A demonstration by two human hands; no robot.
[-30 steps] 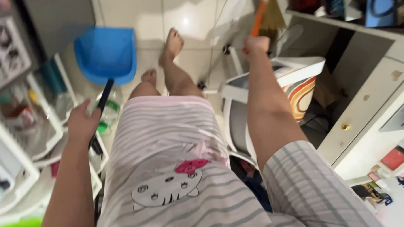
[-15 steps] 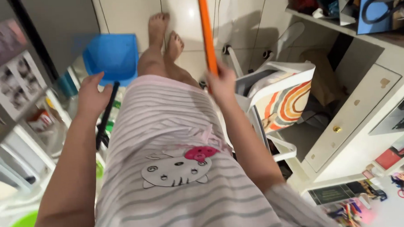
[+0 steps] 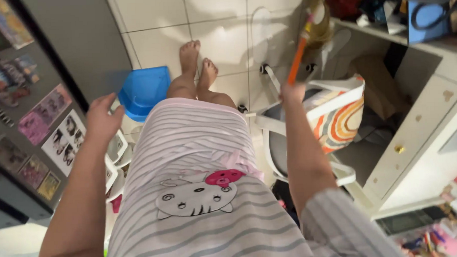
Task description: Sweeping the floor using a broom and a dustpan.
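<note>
My left hand point(image 3: 102, 120) is raised at the left beside a blue dustpan point(image 3: 145, 90), which hangs just beyond it over the tiled floor. The dustpan's handle is hidden under the hand, which seems to grip it. My right hand point(image 3: 293, 93) is closed around the orange handle of a broom point(image 3: 299, 52). The broom's straw bristles point up and away near the desk. My bare feet point(image 3: 197, 63) stand on the white tiles between the two hands.
A grey fridge door point(image 3: 78, 42) covered with photos and magnets stands at the left, a white rack point(image 3: 115, 147) below it. A white chair point(image 3: 275, 152) holds a rainbow-patterned bag point(image 3: 339, 122). A white desk with drawers point(image 3: 421, 132) fills the right.
The broom swung right and tilted, bristles now up by the desk. My right hand moved right with it. The dustpan and my left hand shifted slightly as the view turned toward the fridge.
</note>
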